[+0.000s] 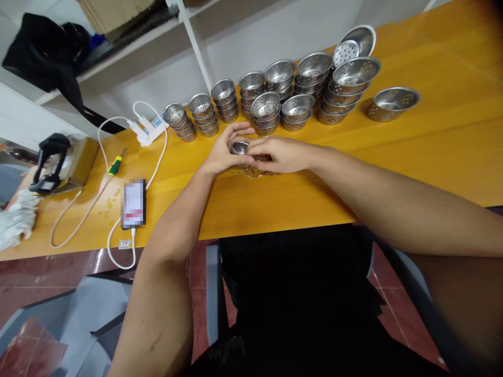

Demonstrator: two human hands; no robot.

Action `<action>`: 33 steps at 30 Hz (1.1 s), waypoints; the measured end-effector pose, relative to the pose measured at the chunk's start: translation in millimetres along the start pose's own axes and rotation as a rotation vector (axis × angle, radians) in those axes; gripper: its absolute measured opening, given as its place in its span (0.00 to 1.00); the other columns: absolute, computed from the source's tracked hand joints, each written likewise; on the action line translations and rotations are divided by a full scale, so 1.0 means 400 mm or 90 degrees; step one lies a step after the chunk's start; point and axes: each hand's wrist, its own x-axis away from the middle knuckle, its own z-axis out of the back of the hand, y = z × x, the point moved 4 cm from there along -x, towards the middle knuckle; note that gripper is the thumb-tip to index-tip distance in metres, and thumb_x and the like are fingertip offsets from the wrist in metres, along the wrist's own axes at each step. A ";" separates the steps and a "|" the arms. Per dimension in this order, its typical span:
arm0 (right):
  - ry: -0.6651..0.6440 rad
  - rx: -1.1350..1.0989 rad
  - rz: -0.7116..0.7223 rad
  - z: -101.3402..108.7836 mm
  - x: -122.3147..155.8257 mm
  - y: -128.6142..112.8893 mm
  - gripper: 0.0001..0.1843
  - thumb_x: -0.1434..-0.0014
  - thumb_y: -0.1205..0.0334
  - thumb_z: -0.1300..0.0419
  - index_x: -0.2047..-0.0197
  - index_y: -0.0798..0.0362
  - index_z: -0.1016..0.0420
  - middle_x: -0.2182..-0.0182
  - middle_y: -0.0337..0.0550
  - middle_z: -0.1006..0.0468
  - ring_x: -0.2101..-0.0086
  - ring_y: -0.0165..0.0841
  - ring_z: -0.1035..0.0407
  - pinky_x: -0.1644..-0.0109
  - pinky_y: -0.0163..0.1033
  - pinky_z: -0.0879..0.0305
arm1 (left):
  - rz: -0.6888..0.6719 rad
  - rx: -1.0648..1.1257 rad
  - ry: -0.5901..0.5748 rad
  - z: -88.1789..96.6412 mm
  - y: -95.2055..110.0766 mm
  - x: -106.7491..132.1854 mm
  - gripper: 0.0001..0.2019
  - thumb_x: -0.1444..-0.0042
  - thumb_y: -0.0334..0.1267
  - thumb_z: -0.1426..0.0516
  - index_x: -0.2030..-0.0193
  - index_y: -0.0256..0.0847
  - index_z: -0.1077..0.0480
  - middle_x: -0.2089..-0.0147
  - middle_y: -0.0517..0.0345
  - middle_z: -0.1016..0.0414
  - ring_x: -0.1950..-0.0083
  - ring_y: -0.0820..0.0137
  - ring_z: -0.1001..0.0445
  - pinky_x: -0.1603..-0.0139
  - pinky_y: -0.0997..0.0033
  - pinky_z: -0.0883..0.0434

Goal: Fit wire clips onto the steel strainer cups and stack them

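My left hand (223,149) curls around a small perforated steel cup (239,147) held just above the orange table (432,141). My right hand (277,154) lies palm down beside it, fingers bent over a few thin metal rings (254,172) on the tabletop and touching the cup. Behind my hands stand stacks of perforated steel cups (267,111), small at the left and larger toward the right.
A lone steel bowl (392,103) sits at the right. A phone (133,203) on a white cable, a power strip (147,131), a screwdriver (116,163) and loose rings lie left. A black device (49,162) rests on a box.
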 end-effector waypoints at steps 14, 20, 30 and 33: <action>0.170 0.106 -0.063 0.035 0.015 0.007 0.18 0.12 0.41 0.27 0.44 0.47 0.07 0.47 0.51 0.18 0.51 0.46 0.23 0.41 0.52 0.24 | 0.010 0.058 0.115 -0.010 -0.018 0.009 0.49 0.50 0.87 0.20 0.35 0.53 0.15 0.36 0.49 0.12 0.28 0.48 0.12 0.17 0.39 0.17; 0.130 0.090 -0.052 0.056 0.013 -0.017 0.22 0.09 0.38 0.31 0.47 0.49 0.11 0.49 0.50 0.20 0.54 0.44 0.26 0.41 0.51 0.27 | 0.062 0.086 0.076 -0.020 -0.017 0.022 0.40 0.33 0.88 0.32 0.40 0.53 0.13 0.48 0.53 0.12 0.45 0.54 0.08 0.36 0.43 0.09; 0.152 -0.048 -0.003 0.050 -0.006 0.003 0.42 0.11 0.21 0.30 0.62 0.50 0.22 0.61 0.41 0.29 0.61 0.35 0.35 0.54 0.44 0.36 | -0.094 -0.012 0.033 0.014 -0.024 0.004 0.36 0.27 0.83 0.31 0.33 0.57 0.09 0.39 0.58 0.07 0.38 0.59 0.06 0.26 0.50 0.11; 0.155 -0.087 -0.030 0.061 -0.012 0.010 0.47 0.18 0.11 0.27 0.63 0.49 0.21 0.63 0.41 0.28 0.61 0.36 0.34 0.53 0.45 0.32 | -0.092 -0.022 0.027 0.018 -0.019 0.000 0.36 0.29 0.84 0.30 0.33 0.59 0.09 0.39 0.58 0.06 0.37 0.57 0.06 0.25 0.47 0.11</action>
